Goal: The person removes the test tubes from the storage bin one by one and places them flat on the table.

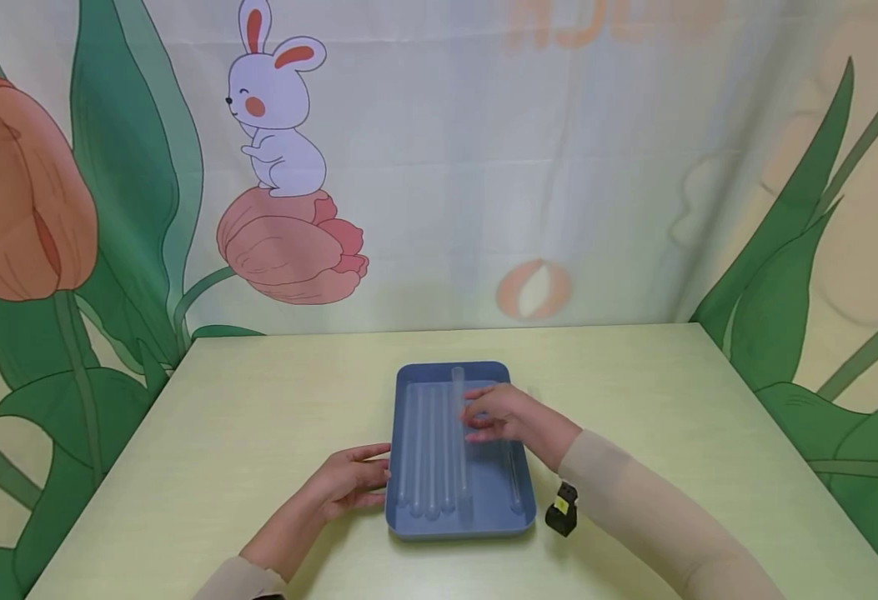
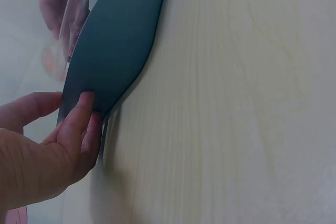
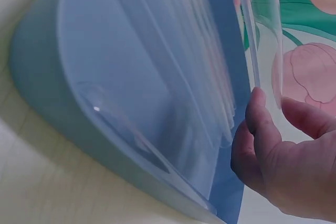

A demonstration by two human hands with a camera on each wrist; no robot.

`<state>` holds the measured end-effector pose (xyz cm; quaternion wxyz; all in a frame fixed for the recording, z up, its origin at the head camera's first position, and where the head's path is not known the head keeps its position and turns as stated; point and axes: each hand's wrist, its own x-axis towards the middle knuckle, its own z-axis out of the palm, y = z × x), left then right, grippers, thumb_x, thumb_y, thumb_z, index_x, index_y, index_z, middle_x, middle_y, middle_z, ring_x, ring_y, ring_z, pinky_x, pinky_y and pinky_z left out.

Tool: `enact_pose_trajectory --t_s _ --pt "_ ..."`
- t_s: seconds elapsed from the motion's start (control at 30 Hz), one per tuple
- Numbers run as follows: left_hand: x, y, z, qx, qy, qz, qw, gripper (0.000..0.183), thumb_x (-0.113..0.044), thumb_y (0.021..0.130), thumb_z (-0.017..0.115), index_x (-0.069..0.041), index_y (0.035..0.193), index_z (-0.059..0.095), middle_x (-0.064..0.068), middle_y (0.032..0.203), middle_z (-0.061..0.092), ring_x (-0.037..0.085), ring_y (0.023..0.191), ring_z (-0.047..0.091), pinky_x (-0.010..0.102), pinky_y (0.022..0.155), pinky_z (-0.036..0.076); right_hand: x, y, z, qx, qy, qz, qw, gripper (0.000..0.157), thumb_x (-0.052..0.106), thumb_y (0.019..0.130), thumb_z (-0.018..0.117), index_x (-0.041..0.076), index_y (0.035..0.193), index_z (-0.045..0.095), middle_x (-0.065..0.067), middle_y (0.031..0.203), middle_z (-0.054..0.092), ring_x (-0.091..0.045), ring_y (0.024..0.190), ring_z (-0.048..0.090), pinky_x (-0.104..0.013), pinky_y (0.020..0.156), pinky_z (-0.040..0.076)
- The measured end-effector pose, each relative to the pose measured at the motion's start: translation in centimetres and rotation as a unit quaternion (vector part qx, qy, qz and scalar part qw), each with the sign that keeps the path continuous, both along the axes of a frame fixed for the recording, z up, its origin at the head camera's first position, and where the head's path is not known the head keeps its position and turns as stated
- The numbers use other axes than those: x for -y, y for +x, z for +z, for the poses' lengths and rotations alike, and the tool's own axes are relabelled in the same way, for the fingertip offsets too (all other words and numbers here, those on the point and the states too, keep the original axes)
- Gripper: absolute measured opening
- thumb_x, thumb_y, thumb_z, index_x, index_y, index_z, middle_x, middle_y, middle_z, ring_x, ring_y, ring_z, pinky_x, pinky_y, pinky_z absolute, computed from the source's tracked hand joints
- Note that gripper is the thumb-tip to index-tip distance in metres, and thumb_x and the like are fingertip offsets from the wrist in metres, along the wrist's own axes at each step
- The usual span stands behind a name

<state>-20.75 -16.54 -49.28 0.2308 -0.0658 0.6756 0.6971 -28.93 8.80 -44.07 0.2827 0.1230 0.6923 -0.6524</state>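
Observation:
My right hand (image 1: 494, 412) pinches a clear test tube (image 3: 276, 30) between thumb and fingers, above a blue tray (image 1: 487, 527). Its rounded end points toward the near side in the head view. Beneath and to the left, several clear tubes (image 1: 429, 450) lie side by side lengthwise in the tray. Another clear tube (image 1: 514, 483) lies by the tray's right wall, partly hidden by my right hand and wrist. My left hand (image 1: 352, 479) touches the tray's left side, its fingertips (image 2: 85, 98) against the outer wall.
The tray stands on a pale wood-grain table (image 1: 273, 400). Behind the table hangs a curtain (image 1: 439, 167) printed with a rabbit and tulips. A small black device (image 1: 562, 509) with a yellow mark is at my right wrist.

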Motion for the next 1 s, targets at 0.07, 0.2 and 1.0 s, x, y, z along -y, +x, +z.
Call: enact_pose_trajectory --t_s 0.07,0.2,1.0 --pt "0.0 0.0 0.0 0.0 0.001 0.0 1.0 0.064 0.003 0.092 0.058 0.008 0.153 0.039 0.033 0.152 0.047 0.014 0.1 0.071 0.031 0.078 0.064 -0.3 -0.1 0.1 0.001 -0.007 0.002 1.0 0.058 -0.01 0.093 0.06 0.0 0.149 0.048 -0.009 0.111 0.06 -0.016 0.083 0.059 -0.028 0.065 0.062" --pt "-0.1 0.0 0.2 0.002 0.0 0.005 1.0 0.064 0.004 0.092 0.059 0.008 0.152 0.04 0.033 0.151 0.048 0.015 0.099 0.071 0.032 0.078 0.065 -0.9 -0.2 0.7 -0.001 -0.016 0.016 1.0 0.06 -0.008 0.094 0.058 0.002 0.152 0.045 -0.011 0.122 0.061 -0.015 0.088 0.059 -0.027 0.067 0.061" --pt "-0.3 -0.1 0.1 0.003 -0.001 0.012 0.9999 0.063 0.003 0.092 0.059 0.008 0.152 0.041 0.033 0.151 0.049 0.014 0.099 0.071 0.032 0.078 0.065 -5.7 -0.4 2.3 -0.033 -0.022 0.063 0.997 0.063 -0.001 0.1 0.055 0.001 0.159 0.032 -0.01 0.132 0.058 -0.012 0.09 0.059 -0.024 0.075 0.063"
